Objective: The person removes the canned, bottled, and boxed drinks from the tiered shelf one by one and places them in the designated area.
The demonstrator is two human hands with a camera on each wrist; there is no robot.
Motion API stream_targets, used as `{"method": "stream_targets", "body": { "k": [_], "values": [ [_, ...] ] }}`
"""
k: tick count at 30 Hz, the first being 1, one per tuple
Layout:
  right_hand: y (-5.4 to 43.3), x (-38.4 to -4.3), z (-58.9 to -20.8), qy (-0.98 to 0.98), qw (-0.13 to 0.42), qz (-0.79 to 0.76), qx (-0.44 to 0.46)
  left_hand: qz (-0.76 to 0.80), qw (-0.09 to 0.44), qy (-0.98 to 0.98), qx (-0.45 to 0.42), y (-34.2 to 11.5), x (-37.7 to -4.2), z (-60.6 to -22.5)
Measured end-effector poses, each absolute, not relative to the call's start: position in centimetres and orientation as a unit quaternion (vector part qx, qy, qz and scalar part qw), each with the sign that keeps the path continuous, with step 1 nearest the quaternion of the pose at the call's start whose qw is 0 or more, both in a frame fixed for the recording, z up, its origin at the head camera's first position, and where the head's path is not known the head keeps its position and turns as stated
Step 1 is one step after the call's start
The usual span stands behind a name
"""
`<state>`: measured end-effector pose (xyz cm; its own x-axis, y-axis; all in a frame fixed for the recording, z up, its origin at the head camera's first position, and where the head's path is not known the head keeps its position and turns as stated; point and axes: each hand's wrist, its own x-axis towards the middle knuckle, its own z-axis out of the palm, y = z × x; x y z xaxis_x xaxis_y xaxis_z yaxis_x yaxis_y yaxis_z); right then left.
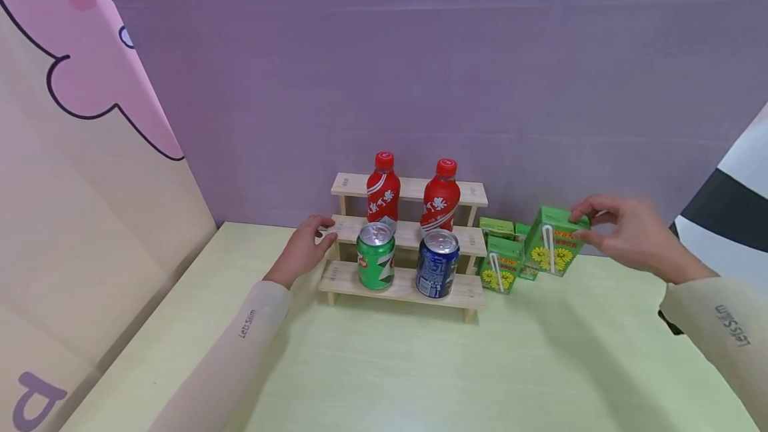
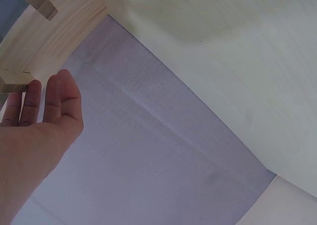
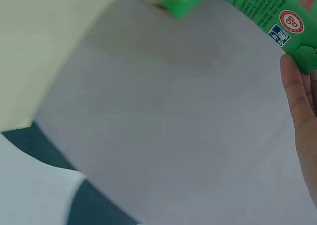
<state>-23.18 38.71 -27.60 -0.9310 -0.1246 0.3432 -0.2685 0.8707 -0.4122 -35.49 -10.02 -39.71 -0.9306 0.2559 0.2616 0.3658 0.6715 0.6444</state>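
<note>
My right hand (image 1: 627, 232) pinches a green juice box (image 1: 555, 240) by its upper right corner, a white straw on its front. In the right wrist view, the fingers (image 3: 296, 93) lie against the end of this box. It hangs in front of several similar green juice boxes (image 1: 501, 264) at the right end of a three-tier wooden stand (image 1: 408, 235). My left hand (image 1: 305, 251) grips the left end of the stand's middle tier; the left wrist view has fingertips (image 2: 32, 88) at the wood's end.
Two red bottles (image 1: 383, 193) stand toward the back of the stand. On its lowest tier are a green can (image 1: 376, 257) and a dark blue can (image 1: 437, 265). A purple cloth (image 1: 420, 65) rises behind the pale table (image 1: 384, 365).
</note>
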Motion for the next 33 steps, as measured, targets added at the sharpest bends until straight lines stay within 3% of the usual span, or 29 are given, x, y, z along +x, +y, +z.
{"method": "stream_targets", "body": {
  "k": [9, 22, 28, 33],
  "values": [
    [41.3, -22.5, -31.1, -0.949, 0.152, 0.263, 0.083, -0.369, 0.075, -0.909, -0.175, -10.2, -35.3, -39.6],
    [39.8, -24.7, -37.1, -0.944, 0.16, 0.259, 0.126, -0.372, 0.071, -0.911, -0.166, -10.1, -35.4, -39.8],
    [39.5, -24.9, -38.4, -0.949, 0.138, 0.263, 0.102, -0.372, 0.076, -0.91, -0.169, -10.1, -35.3, -39.8],
    [39.1, -25.0, -38.3, -0.959, 0.154, 0.222, 0.09, -0.374, 0.083, -0.907, -0.174, -10.1, -35.3, -39.7]
  ]
}}
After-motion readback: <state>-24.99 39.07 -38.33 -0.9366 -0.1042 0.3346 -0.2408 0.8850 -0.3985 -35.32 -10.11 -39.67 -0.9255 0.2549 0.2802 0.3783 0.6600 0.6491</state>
